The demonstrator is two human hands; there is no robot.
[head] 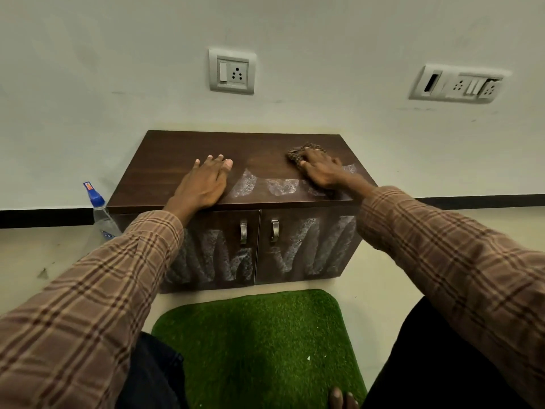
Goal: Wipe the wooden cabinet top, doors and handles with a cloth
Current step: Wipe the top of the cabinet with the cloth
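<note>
On cabinet top point(177, 160), right rear corner: cloth point(298, 154)
Right hand point(320, 169): pressed flat on cloth
Left hand point(203, 184): fingers spread flat, front edge, empty
Doors point(306, 249): foam streaks
Left of cabinet, floor: spray bottle point(101, 214)

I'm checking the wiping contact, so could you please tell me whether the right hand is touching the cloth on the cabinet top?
Touching. The head view shows the right hand pressed flat on the cloth, which sticks out from under its fingers.
</note>
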